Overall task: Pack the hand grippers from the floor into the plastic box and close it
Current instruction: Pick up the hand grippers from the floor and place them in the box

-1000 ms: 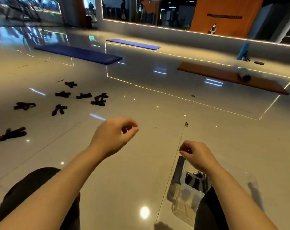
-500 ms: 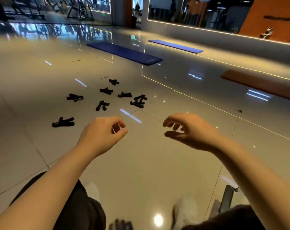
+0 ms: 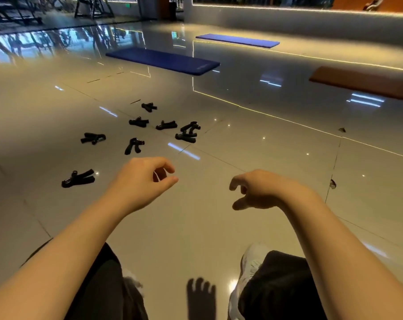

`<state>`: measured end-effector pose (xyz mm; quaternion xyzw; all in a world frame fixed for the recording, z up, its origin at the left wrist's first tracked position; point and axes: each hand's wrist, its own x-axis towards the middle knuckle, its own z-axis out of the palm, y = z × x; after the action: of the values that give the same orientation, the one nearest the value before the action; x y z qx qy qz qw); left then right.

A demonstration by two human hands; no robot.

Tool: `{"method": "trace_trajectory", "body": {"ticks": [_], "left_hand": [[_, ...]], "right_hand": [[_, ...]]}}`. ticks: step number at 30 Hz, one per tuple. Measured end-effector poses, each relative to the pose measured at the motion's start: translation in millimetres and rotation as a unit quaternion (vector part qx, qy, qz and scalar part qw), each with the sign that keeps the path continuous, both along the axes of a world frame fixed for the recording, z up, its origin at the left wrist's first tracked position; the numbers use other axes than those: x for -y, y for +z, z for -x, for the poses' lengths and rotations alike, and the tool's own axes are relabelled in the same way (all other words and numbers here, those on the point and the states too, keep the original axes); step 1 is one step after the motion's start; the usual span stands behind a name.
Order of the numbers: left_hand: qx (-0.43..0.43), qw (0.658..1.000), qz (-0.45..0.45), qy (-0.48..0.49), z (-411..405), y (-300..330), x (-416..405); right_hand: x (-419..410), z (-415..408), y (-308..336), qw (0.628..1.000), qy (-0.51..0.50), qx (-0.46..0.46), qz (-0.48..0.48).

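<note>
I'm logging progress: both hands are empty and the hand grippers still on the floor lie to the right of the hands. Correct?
Not quite. The head view shows the left hand and right hand empty, but the hand grippers lie on the floor ahead to the left, not right.

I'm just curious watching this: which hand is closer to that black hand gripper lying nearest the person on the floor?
Left. The left hand hovers just right of the nearest hand gripper; the right hand hangs farther right, beyond the left.
</note>
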<state>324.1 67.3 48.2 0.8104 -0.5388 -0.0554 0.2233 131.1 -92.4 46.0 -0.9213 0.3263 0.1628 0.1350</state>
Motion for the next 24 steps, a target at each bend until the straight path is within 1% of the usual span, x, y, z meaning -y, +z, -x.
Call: {"method": "trace_trajectory", "body": {"ticks": [3, 7, 11, 14, 17, 20, 24], "left_hand": [[-0.003, 1.000, -0.022, 0.001, -9, -13, 30], [-0.006, 0.999, -0.048, -0.013, -9, -25, 81], [-0.032, 0.996, -0.015, -0.078, 26, -22, 146], [-0.026, 0.991, -0.006, -0.128, 57, -17, 186], [-0.007, 0.985, -0.021, -0.174, 69, -12, 213], [0.015, 0.982, -0.052, -0.183, 46, -12, 231], [0.052, 0.981, -0.093, -0.165, -15, -26, 241]], "right_hand": [[17, 15, 13, 0.999, -0.036, -0.001, -0.001], [46, 26, 31, 0.996, -0.081, 0.041, -0.002], [74, 27, 38, 0.991, -0.107, 0.081, -0.011], [94, 27, 35, 0.989, -0.115, 0.092, -0.028], [115, 30, 35, 0.987, -0.127, 0.086, -0.039], [134, 25, 34, 0.988, -0.135, 0.063, -0.029], [164, 0, 25, 0.989, -0.137, 0.041, -0.038]]}}
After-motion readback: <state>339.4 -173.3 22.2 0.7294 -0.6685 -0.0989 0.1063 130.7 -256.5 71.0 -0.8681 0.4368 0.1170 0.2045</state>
